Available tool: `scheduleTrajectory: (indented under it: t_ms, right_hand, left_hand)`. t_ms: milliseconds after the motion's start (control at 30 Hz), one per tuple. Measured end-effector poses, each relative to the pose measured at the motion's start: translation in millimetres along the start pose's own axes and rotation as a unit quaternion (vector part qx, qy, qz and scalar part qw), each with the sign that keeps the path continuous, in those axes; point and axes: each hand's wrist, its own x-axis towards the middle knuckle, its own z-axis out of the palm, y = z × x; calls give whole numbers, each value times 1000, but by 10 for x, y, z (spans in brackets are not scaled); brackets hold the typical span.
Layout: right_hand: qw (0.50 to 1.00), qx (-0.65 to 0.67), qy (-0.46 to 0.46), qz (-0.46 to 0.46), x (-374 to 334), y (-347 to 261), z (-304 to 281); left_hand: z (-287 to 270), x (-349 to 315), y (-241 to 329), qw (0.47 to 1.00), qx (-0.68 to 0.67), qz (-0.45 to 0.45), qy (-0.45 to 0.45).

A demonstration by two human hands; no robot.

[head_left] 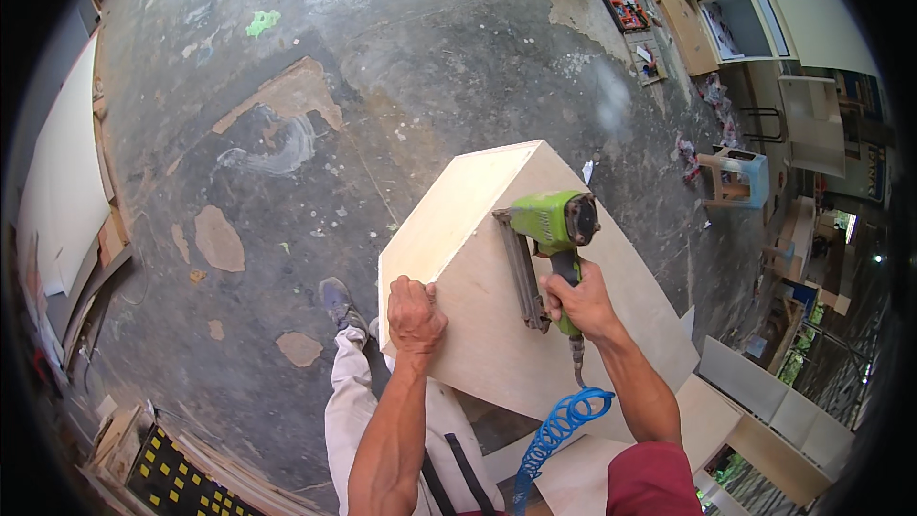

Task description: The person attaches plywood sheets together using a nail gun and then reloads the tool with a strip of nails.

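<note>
A pale plywood box (573, 344) stands tilted in front of me, its long edge running away from me. My left hand (416, 317) is closed over the box's near left edge, fingers curled around the board. My right hand (583, 301) wraps around the handle of a green and black air nail gun (549, 220). The gun's nose rests at or just over the box's upper edge, and I cannot tell whether it touches. From the handle's end, a coiled blue air hose (559, 430) runs down toward my body.
Pale boards (716, 420) and panels lie at the lower right. A light blue stool (740, 177) stands on the right, with a toolbox (626, 5) farther off. White sheets (67, 172) lean at the left. The grey concrete floor (430, 67) has worn patches.
</note>
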Motion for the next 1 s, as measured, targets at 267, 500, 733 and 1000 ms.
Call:
scheduleTrajectory:
  t_ms: [267, 500, 733, 1000]
  right_hand:
    - [999, 10, -28, 27, -149, 183, -23]
    - [998, -10, -50, 37, -152, 240, 79]
    - [996, -34, -67, 44, -173, 237, 150]
    - [996, -48, -64, 38, -175, 188, 169]
  left_hand:
    - [-25, 8, -7, 1000, 2, 4, -2]
    - [-11, 23, -10, 1000, 9, 17, 10]
    - [-11, 14, -9, 1000, 14, 16, 6]
    - [-14, 7, -18, 1000, 10, 16, 4]
